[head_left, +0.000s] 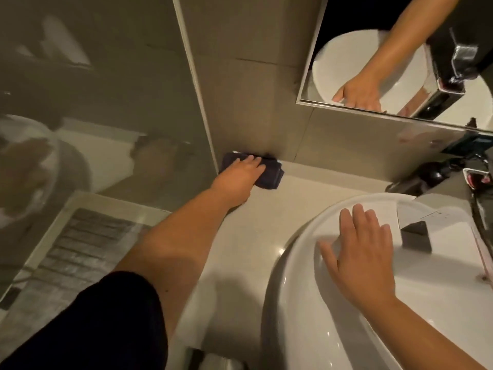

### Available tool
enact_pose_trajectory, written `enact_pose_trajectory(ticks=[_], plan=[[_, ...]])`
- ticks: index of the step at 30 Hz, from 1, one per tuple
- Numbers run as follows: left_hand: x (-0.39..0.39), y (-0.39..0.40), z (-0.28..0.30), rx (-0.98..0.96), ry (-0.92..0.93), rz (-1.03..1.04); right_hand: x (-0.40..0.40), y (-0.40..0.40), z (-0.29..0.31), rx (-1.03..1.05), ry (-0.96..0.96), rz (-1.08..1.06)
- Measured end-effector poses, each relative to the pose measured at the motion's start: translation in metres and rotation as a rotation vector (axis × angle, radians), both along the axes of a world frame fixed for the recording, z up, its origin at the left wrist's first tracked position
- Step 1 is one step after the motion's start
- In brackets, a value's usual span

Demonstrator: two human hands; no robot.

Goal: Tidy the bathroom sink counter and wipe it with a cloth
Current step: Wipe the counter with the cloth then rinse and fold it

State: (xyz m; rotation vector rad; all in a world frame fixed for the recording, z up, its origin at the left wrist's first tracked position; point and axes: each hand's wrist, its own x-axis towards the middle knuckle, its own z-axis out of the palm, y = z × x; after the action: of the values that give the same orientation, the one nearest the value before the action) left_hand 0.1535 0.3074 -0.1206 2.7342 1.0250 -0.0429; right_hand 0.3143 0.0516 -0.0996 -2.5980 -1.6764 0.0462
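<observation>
Head cam is all I've got, looking down over the counter (256, 217), so here's my read. My left hand (240, 174) is stretched way out to about 11 o'clock, flat on top of the dark cloth (269, 173), fingers together and pressing it down into the back corner where the tiled wall (250, 102) meets the glass panel (106, 89). It isn't pinching the cloth, just palming it, which makes sense for wiping: a flat hand keeps more fabric on the surface, and that corner is probably where grime collects. My right hand (360, 252) sits at roughly 4 o'clock, fingers spread loose on the rim of the white basin (306, 289), holding nothing. I'd guess it's there as a brace so I can lean that far without tipping forward. Faucet (426, 177) is off at 2 o'clock, dark and shiny, and the mirror (400, 62) up at 1 o'clock shows a hand reflected on the basin. I can't see any loose bottles or clutter on the bare stretch between the cloth and the basin, so the tidying part looks handled on this side and I'm into the wiping. What's behind the basin or further right, I can't tell from this angle. Next I'd drag the cloth back toward 6 o'clock along the glass edge, keeping pressure even.
</observation>
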Motion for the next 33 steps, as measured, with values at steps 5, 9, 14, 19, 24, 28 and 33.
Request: enact_pose_trajectory(ticks=[5,9,14,19,24,28,33], plan=[[-0.007,0.004,-0.018,0.006,0.015,-0.074,0.001,-0.001,-0.005,0.016,-0.034,0.032],[-0.031,-0.033,-0.01,-0.035,0.023,-0.029,0.003,-0.002,-0.001,0.027,-0.024,0.041],[-0.096,-0.15,-0.009,-0.103,0.037,0.099,0.002,-0.003,0.002,0.014,-0.017,0.065],[-0.133,-0.269,-0.004,-0.163,0.003,0.229,0.008,-0.007,0.004,-0.012,-0.003,0.115],[-0.131,-0.337,0.014,-0.245,0.014,0.382,0.011,-0.007,0.009,-0.056,-0.027,0.161],[-0.127,-0.368,0.032,-0.496,-0.205,0.613,0.013,-0.005,0.014,-0.08,-0.018,0.168],[-0.123,-0.377,0.06,-1.236,-0.971,1.334,0.015,-0.004,0.021,-0.114,-0.006,0.162]])
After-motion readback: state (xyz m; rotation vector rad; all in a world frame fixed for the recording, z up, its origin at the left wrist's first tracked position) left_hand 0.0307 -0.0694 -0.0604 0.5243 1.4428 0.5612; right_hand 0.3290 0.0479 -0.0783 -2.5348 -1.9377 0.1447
